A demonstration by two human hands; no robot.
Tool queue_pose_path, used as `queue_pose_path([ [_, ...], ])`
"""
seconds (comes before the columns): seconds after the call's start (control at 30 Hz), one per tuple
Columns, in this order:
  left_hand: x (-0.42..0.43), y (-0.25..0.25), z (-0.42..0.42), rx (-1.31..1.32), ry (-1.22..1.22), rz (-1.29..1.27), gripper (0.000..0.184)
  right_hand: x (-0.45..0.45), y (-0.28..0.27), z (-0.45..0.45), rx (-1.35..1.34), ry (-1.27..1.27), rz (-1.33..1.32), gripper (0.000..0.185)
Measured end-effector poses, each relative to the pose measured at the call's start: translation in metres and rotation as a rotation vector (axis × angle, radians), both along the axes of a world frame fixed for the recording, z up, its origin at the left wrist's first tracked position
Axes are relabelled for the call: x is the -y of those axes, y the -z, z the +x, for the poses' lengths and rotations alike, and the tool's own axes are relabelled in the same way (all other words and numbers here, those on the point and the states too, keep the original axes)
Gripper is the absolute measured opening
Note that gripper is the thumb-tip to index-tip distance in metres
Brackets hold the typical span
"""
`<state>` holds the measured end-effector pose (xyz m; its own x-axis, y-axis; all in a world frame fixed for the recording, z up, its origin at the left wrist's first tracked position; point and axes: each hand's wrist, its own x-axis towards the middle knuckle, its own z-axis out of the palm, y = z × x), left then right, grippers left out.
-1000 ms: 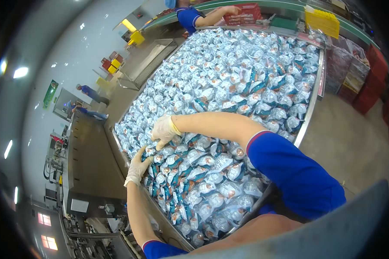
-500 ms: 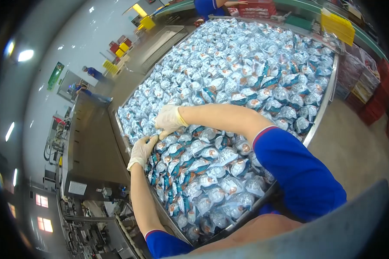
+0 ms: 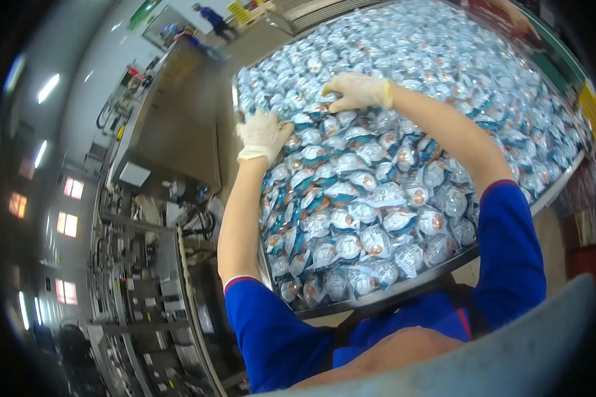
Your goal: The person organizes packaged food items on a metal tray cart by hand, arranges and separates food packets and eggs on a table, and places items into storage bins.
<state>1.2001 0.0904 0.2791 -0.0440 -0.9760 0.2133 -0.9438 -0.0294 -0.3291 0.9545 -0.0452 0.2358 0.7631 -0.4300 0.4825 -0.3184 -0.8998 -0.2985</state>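
Note:
Sealed clear-and-teal plastic packets [image 3: 375, 239], each with a rounded item inside, cover a large metal-edged table. My left hand [image 3: 263, 134], in a pale glove, lies on the packets near the left edge. Its fingers are spread, with the thumb pointing right. Farther in and to the right, my right hand [image 3: 359, 91] reaches over the packets, also gloved. A gap shows between its thumb and bent fingers, and I see no packet lifted in it. Both hands touch or nearly touch the packets beneath them.
The table's metal rim [image 3: 404, 286] runs close in front of my body. A large steel cabinet [image 3: 179, 126] stands to the left, with machinery racks [image 3: 146, 298] nearer. Another person [image 3: 212, 21] is in the background. A yellow crate [image 3: 593, 116] sits at the far right.
My view has swung, so the table appears more to the right. My hands, close together before, are now wider apart, and the left one's fingers have spread.

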Motion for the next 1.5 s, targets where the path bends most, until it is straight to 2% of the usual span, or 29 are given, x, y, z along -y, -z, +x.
queue_pose_path([
  [0.03, -0.003, -0.013, -0.018, -0.008, -0.023, -0.029, 0.047, -0.002, -0.006, 0.007, -0.075, 0.050, 0.007, 0.048],
  [0.1, 0.008, -0.004, -0.015, -0.200, 0.353, -0.243, 0.052, -0.011, -0.015, 0.014, -0.217, 0.171, 0.031, 0.047],
  [0.13, 0.017, 0.004, -0.018, -0.286, 0.387, -0.202, 0.052, -0.023, -0.025, 0.017, -0.240, 0.228, 0.038, 0.047],
  [0.2, 0.033, 0.017, -0.031, -0.460, 0.463, -0.127, 0.051, -0.028, -0.014, 0.013, -0.173, 0.102, -0.019, 0.046],
  [0.27, 0.031, 0.032, -0.037, -0.378, 0.386, -0.079, 0.049, -0.026, -0.009, 0.004, -0.144, 0.032, -0.085, 0.045],
  [0.37, 0.030, 0.042, -0.040, -0.324, 0.369, -0.077, 0.047, -0.013, -0.009, 0.004, -0.121, 0.055, 0.079, 0.048],
  [0.5, 0.033, 0.052, -0.037, -0.292, 0.378, -0.163, 0.046, -0.025, -0.039, -0.028, 0.086, 0.085, 0.535, 0.049],
  [0.6, 0.032, 0.057, -0.037, -0.291, 0.340, -0.166, 0.044, -0.047, -0.049, -0.063, 0.106, 0.213, 0.468, 0.048],
  [0.7, 0.031, 0.052, -0.039, -0.325, 0.447, -0.202, 0.041, -0.058, -0.009, -0.076, -0.142, 0.209, 0.176, 0.045],
  [0.77, 0.035, 0.054, -0.034, -0.372, 0.475, -0.178, 0.035, -0.076, -0.006, -0.071, -0.116, 0.172, 0.116, 0.053],
  [0.8, 0.029, 0.046, -0.039, -0.448, 0.480, -0.116, 0.035, -0.078, 0.002, -0.070, -0.018, 0.097, 0.018, 0.051],
  [0.83, 0.030, 0.047, -0.044, -0.391, 0.610, -0.278, 0.040, -0.084, -0.016, -0.057, -0.269, 0.230, 0.098, 0.040],
  [0.87, 0.030, 0.037, -0.051, -0.338, 0.704, -0.282, 0.044, -0.086, -0.013, -0.050, -0.239, 0.300, 0.108, 0.031],
  [0.93, 0.033, 0.023, -0.077, -0.356, 0.708, -0.124, 0.045, -0.079, 0.005, -0.035, -0.193, 0.382, 0.018, 0.027],
  [1.0, 0.042, 0.033, -0.100, -0.587, 0.667, 0.163, 0.047, -0.091, 0.011, -0.046, -0.156, 0.379, -0.052, 0.021],
  [1.03, 0.040, 0.034, -0.106, -0.624, 0.679, 0.184, 0.048, -0.091, 0.018, -0.048, -0.110, 0.348, -0.092, 0.019],
  [1.1, 0.037, 0.040, -0.102, -0.540, 0.690, 0.145, 0.045, -0.092, 0.020, -0.050, -0.116, 0.347, -0.072, 0.018],
  [1.17, 0.037, 0.049, -0.094, -0.400, 0.728, 0.081, 0.043, -0.085, 0.017, -0.041, -0.258, 0.354, -0.056, 0.015],
  [1.27, 0.038, 0.046, -0.097, -0.336, 0.690, 0.142, 0.040, -0.074, 0.024, -0.029, -0.300, 0.352, -0.088, 0.016],
  [1.43, 0.034, 0.038, -0.100, -0.253, 0.679, 0.177, 0.037, -0.079, 0.003, -0.037, -0.465, 0.237, -0.184, 0.019],
  [1.47, 0.032, 0.034, -0.103, -0.236, 0.665, 0.187, 0.037, -0.098, -0.009, -0.053, -0.333, 0.239, -0.274, 0.023],
  [1.5, 0.033, 0.032, -0.107, -0.226, 0.647, 0.201, 0.037, -0.127, -0.032, -0.081, -0.239, 0.137, -0.307, 0.025],
])
